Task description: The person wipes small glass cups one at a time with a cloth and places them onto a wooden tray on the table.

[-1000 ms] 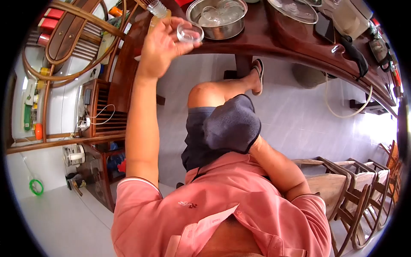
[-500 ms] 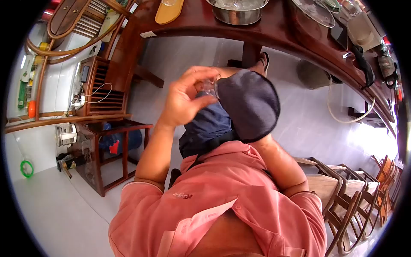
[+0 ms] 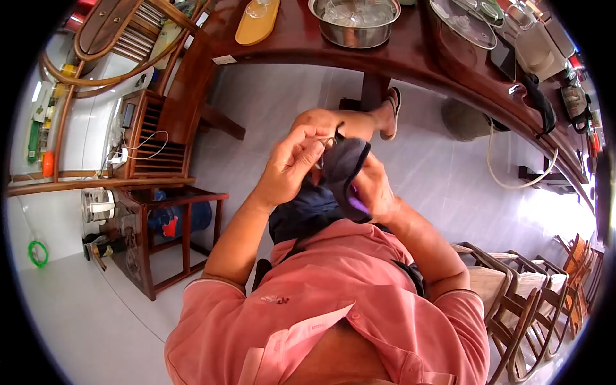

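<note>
My left hand [image 3: 292, 163] pinches a small clear glass [image 3: 329, 142] between thumb and fingers, above my lap. Most of the glass is hidden by the fingers and the cloth. A dark cloth [image 3: 343, 168] with a purple inner side covers the glass's right side. My right hand [image 3: 377, 189] is closed on this cloth from the right, its fingers partly behind the fabric. Farther forward, a steel basin [image 3: 353, 37] holding several clear glass pieces stands on the dark wooden table [image 3: 295, 52]. A yellow tray [image 3: 251, 32] with clear glasses lies left of it.
A round tray [image 3: 471, 38] and a dark phone [image 3: 504, 61] are at the table's right. Below stands a grey bin [image 3: 463, 120] near a pale hose [image 3: 513, 186]. Wooden chairs [image 3: 491, 282] line the right side; a wooden stand [image 3: 154, 256] is at left.
The cloth, spread over my right hand before, is now folded and turned, showing its purple side and my right hand. Both hands came closer together around the glass. The view shifted slightly.
</note>
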`<state>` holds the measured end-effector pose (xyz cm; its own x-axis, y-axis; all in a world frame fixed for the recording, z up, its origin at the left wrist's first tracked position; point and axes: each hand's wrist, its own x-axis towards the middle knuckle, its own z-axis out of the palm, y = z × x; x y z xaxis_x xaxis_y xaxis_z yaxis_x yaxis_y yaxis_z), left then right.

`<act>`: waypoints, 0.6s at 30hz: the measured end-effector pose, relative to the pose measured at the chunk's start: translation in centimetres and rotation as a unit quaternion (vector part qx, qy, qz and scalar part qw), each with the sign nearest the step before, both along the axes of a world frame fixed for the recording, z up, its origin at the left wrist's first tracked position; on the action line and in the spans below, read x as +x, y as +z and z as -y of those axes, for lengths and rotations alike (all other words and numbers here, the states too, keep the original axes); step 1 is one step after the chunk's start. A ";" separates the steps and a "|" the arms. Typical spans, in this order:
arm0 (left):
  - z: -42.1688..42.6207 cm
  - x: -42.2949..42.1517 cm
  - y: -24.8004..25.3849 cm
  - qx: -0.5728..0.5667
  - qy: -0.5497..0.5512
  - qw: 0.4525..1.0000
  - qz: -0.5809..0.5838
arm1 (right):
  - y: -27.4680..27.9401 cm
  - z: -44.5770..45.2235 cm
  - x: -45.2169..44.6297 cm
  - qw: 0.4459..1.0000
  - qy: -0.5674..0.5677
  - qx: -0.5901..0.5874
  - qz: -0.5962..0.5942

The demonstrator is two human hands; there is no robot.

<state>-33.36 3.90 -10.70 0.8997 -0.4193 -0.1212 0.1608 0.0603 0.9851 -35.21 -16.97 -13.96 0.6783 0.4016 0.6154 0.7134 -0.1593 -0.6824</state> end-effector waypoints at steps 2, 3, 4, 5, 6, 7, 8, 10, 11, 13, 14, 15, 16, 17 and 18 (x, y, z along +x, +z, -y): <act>0.5 -0.4 -0.3 -0.018 0.032 0.997 -0.071 | -1.1 0.3 0.4 0.979 -0.028 -0.125 0.160; 0.6 -0.6 -0.1 -0.028 0.030 0.993 -0.111 | -1.6 0.4 0.1 0.962 -0.035 -0.180 0.202; 0.6 -0.7 0.1 -0.038 0.028 0.987 -0.152 | -2.1 0.5 -0.2 0.940 -0.041 -0.234 0.244; 0.7 -0.7 0.2 -0.047 0.028 0.980 -0.193 | -2.7 0.2 -0.5 0.939 -0.039 -0.240 0.244; 0.6 -0.8 0.2 -0.057 0.029 0.970 -0.234 | -3.3 0.1 -0.8 0.945 -0.034 -0.227 0.232; 0.6 -0.7 0.2 -0.066 0.030 0.959 -0.274 | -3.7 -0.1 -0.9 0.951 -0.029 -0.214 0.220; 0.5 -0.7 0.0 -0.061 0.023 0.960 -0.271 | -3.9 -0.2 -1.0 0.957 -0.025 -0.202 0.207; 0.4 -0.8 -0.6 -0.049 0.005 0.962 -0.270 | -3.9 -0.5 -1.1 0.970 -0.033 -0.148 0.192; 0.6 -0.9 -0.6 -0.037 0.017 0.973 -0.228 | -3.8 -0.6 -1.0 0.974 -0.037 -0.121 0.186; 1.3 -0.8 -0.2 -0.015 0.039 0.989 -0.142 | -3.4 -1.2 -1.7 0.989 -0.051 -0.076 0.120; 1.3 -0.8 -0.2 -0.004 0.032 0.993 -0.115 | -3.0 -1.5 -2.2 0.993 -0.057 -0.052 0.085; 1.1 -0.9 -0.3 0.006 0.027 0.996 -0.089 | -2.5 -1.7 -2.5 0.998 -0.067 -0.006 0.014; 1.0 -1.0 -0.4 0.016 0.023 0.998 -0.061 | -1.3 -1.8 -2.7 0.995 -0.076 0.040 -0.055; 1.2 -0.9 -0.8 0.009 0.039 0.999 -0.011 | -0.4 -1.9 -2.6 0.985 -0.083 0.085 -0.123; 1.8 -0.9 -1.4 0.001 0.055 0.998 0.038 | 0.2 -2.0 -2.7 0.960 -0.084 0.144 -0.224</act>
